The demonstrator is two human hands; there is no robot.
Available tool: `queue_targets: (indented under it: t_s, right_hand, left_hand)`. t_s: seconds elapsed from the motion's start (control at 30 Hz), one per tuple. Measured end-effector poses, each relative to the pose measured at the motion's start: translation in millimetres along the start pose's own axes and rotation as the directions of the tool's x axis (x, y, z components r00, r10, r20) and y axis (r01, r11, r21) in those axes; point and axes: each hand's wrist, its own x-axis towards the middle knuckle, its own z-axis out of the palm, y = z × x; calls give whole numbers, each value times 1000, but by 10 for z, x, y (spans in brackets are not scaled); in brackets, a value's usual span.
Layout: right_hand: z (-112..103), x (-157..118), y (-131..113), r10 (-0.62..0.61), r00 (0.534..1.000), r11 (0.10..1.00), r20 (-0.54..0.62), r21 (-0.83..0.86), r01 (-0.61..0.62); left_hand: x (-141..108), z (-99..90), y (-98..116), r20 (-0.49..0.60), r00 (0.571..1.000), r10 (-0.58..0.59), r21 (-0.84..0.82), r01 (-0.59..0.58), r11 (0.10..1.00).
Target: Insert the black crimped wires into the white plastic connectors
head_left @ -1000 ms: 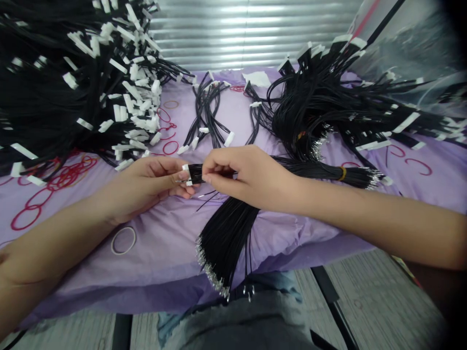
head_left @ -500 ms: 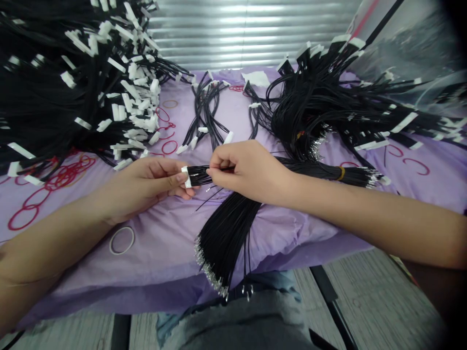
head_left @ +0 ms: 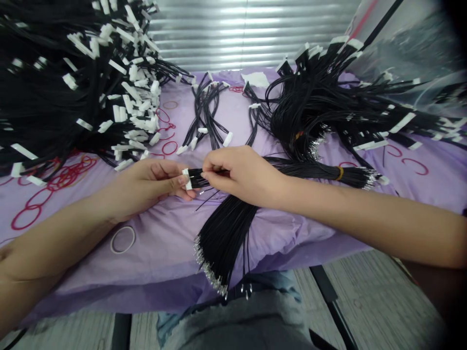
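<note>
Left hand (head_left: 146, 183) is pinching a white plastic wire connector (head_left: 187, 179) between the thumb (head_left: 178, 180) and bent fingers. Right hand (head_left: 242, 176) is pinching the black wires (head_left: 198, 178) just beside the connector, fingertips (head_left: 207, 174) pressed together on them. Connector is sitting between the two hands, crosswise to the wires, above a purple cloth (head_left: 164, 228). Hands are not touching each other.

A long wire bundle (head_left: 226, 243) is fanning down toward the person's grey lap (head_left: 237, 325), with crimped metal terminals (head_left: 210, 275) showing at its lower end. A second bundle (head_left: 321, 173) is lying to the right under the right wrist, tied with a yellow band (head_left: 340, 173).

A large heap of connector-tipped harnesses (head_left: 73, 97) is lying far left, another heap (head_left: 321, 107) is lying right, and a small bunch (head_left: 204, 114) is lying between them. Red rubber bands (head_left: 67, 172) are scattered on the cloth left of the hands, and a pale rubber band (head_left: 123, 239) is lying below the left wrist. A ribbed metal shutter (head_left: 248, 29) is standing behind everything.
</note>
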Motion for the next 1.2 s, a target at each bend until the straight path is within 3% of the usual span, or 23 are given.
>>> queue_targets:
  t_s: [0.17,0.3,0.67,0.93,1.1,1.13,1.2]
  right_hand:
    - [-57,-25,-6,-192,965,974,-176,-150,167]
    - [-18,-33,-2,-264,958,938,-112,-260,228]
    - [59,-3,-10,-167,985,943,-45,-298,147]
    - [125,32,-64,-78,990,929,119,-351,115]
    - [-7,-27,-109,-149,989,851,-13,-511,121]
    - [-45,-48,-115,-170,985,842,-15,-522,137]
    - [-106,-84,-107,-201,974,842,99,-490,224]
  left_hand:
    - [-4,30,14,-23,1000,-19,-86,17,996]
    - [-2,51,48,-30,999,-31,-137,26,990]
    - [-12,9,37,-1,1000,-5,-9,5,1000]
    - [-54,20,37,-26,999,-36,187,41,981]
    - [-27,56,36,-111,994,-25,-95,14,995]
    - [-19,61,35,-122,992,-40,-159,20,987]
    - [-6,63,33,-128,988,-84,-244,51,968]
